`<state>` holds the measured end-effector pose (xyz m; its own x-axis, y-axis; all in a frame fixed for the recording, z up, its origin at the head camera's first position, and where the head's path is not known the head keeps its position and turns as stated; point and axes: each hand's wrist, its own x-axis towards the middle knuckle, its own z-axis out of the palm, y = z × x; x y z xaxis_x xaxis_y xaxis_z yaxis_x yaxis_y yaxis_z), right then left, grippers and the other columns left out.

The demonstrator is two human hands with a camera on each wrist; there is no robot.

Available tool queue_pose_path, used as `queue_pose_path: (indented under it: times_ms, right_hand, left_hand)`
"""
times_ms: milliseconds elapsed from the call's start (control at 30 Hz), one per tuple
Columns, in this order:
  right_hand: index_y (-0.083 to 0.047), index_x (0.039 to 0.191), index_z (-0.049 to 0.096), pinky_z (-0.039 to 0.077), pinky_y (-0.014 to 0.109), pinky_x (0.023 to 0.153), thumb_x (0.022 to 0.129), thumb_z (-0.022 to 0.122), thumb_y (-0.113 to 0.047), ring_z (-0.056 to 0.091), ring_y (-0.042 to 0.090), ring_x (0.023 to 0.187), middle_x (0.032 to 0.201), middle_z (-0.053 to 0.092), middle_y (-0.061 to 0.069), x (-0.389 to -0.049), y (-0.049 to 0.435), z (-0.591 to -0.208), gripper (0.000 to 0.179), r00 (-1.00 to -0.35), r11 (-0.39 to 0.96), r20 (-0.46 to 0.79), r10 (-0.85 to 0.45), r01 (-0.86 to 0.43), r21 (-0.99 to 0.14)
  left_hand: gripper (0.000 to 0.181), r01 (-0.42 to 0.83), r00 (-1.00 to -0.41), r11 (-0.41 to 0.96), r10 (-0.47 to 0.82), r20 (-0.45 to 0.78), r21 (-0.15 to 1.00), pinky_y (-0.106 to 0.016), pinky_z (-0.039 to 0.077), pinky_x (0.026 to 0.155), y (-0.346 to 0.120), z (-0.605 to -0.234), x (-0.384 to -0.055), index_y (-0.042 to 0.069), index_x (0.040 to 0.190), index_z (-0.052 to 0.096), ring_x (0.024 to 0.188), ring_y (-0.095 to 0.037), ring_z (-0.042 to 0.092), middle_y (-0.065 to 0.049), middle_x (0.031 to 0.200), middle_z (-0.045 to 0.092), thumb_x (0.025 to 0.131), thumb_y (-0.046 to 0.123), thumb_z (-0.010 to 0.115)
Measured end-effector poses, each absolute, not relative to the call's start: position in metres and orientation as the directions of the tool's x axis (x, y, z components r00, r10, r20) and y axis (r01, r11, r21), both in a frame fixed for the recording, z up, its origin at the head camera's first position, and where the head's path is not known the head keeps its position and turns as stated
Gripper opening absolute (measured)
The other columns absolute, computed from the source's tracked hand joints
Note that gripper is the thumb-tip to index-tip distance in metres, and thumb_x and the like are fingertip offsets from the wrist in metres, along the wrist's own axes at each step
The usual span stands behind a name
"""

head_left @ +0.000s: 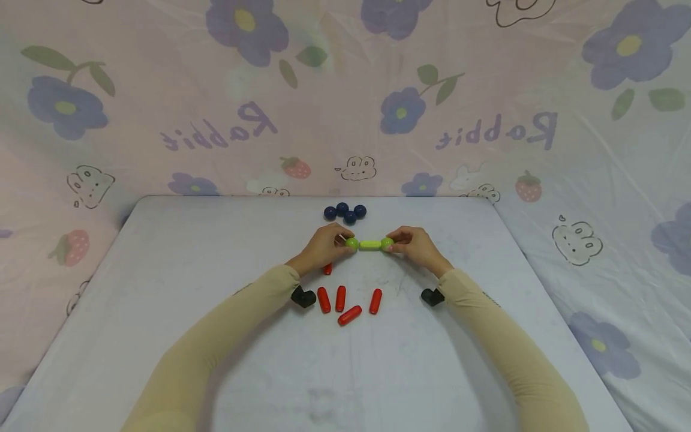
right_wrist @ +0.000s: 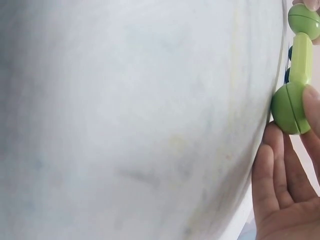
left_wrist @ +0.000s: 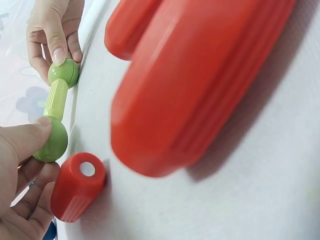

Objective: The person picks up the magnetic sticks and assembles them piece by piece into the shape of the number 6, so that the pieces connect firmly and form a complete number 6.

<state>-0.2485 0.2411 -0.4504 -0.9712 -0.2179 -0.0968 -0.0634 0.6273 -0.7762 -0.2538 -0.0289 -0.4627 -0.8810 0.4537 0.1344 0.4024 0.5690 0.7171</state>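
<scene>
A yellow-green rod (head_left: 370, 245) lies level between two green balls, held out over the far half of the table. My left hand (head_left: 326, 243) pinches the left green ball (head_left: 352, 244) between thumb and fingers. The other green ball (head_left: 387, 243) is pinched by my right hand (head_left: 412, 245). In both wrist views the rod meets the balls end to end. Close below my left hand lies a red rod (left_wrist: 77, 187) with a silvery round spot on its end.
Several more red rods (head_left: 341, 298) lie scattered on the white table (head_left: 345, 372), nearer to me. Beyond the hands, several dark blue balls (head_left: 349, 218) sit clustered near the back edge. A patterned cloth (head_left: 335, 138) hangs behind the table.
</scene>
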Motion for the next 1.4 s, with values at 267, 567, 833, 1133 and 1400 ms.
queue_pose_path:
  times_ms: [267, 567, 833, 1133, 1400]
  right_hand:
    - [-0.007, 0.117, 0.069, 0.056, 0.03, 0.088, 0.088, 0.075, -0.016, 0.068, 0.026, 0.107, 0.12, 0.071, 0.015, -0.2493, 0.2416, -0.4518, 0.031, -0.972, 0.623, -0.088, -0.219, -0.07, -0.779]
    - [-0.007, 0.117, 0.069, 0.056, 0.028, 0.087, 0.088, 0.075, -0.015, 0.069, 0.026, 0.107, 0.12, 0.071, 0.015, -0.2506, 0.2424, -0.4534, 0.031, -0.971, 0.62, -0.088, -0.222, -0.071, -0.782]
    - [-0.008, 0.117, 0.068, 0.056, 0.031, 0.089, 0.088, 0.075, -0.017, 0.069, 0.026, 0.107, 0.12, 0.071, 0.014, -0.2491, 0.2426, -0.4525, 0.031, -0.971, 0.623, -0.092, -0.221, -0.068, -0.779]
    - [-0.008, 0.118, 0.069, 0.056, 0.035, 0.092, 0.088, 0.075, -0.017, 0.068, 0.026, 0.108, 0.121, 0.07, 0.014, -0.2497, 0.2438, -0.4531, 0.032, -0.971, 0.624, -0.09, -0.222, -0.071, -0.778]
    - [-0.008, 0.117, 0.069, 0.056, 0.034, 0.09, 0.087, 0.076, -0.017, 0.069, 0.026, 0.108, 0.12, 0.071, 0.014, -0.2508, 0.2444, -0.4545, 0.032, -0.971, 0.62, -0.09, -0.221, -0.068, -0.781]
  left_hand:
    - [0.038, 0.401, -0.876, 0.556, 0.466, 0.127, 0.728, -0.029, 0.056, 0.09, -0.0282, -0.4618, -0.2533, 0.006, 0.121, 0.068, 0.103, -0.021, 0.068, -0.008, 0.115, 0.067, 0.086, 0.017, 0.077]
    - [0.036, 0.388, -0.879, 0.557, 0.464, 0.113, 0.734, -0.029, 0.056, 0.091, -0.0268, -0.4647, -0.2542, 0.006, 0.121, 0.067, 0.104, -0.02, 0.068, -0.008, 0.117, 0.067, 0.087, 0.015, 0.076]
    - [0.036, 0.376, -0.881, 0.555, 0.462, 0.102, 0.742, -0.029, 0.056, 0.091, -0.0259, -0.4647, -0.2539, 0.006, 0.121, 0.067, 0.104, -0.02, 0.068, -0.008, 0.116, 0.067, 0.087, 0.015, 0.076]
    - [0.039, 0.363, -0.888, 0.569, 0.45, 0.089, 0.738, -0.031, 0.056, 0.091, -0.0252, -0.4654, -0.2527, 0.008, 0.124, 0.065, 0.104, -0.019, 0.067, -0.007, 0.117, 0.067, 0.087, 0.017, 0.076]
    - [0.048, 0.343, -0.897, 0.56, 0.434, 0.085, 0.754, -0.036, 0.054, 0.098, -0.0341, -0.4574, -0.2511, 0.007, 0.129, 0.061, 0.11, -0.023, 0.065, -0.011, 0.123, 0.066, 0.086, 0.021, 0.078]
